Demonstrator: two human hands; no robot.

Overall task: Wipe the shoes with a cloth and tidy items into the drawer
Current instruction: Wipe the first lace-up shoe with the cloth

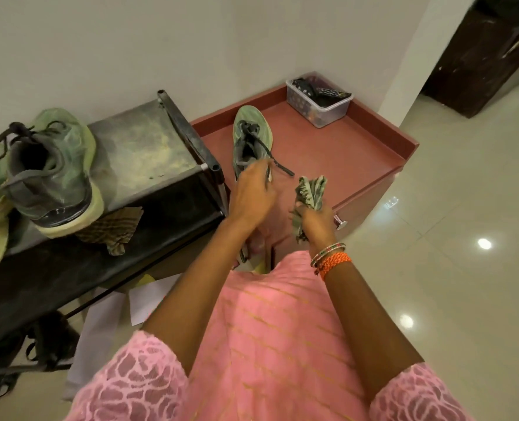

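The green mesh sneaker (252, 141) on the red cabinet top (358, 147) was held at its heel by the left hand (253, 189); the crumpled green patterned cloth (310, 196) was gripped in the right hand (316, 220). Wiping seemed unfinished, and the drawer below appeared closed, with nothing yet tidied.

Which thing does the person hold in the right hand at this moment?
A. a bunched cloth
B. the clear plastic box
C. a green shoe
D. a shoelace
A. The right hand grips a bunched cloth above the red cabinet top, while the left hand is at the heel of the green shoe standing there.
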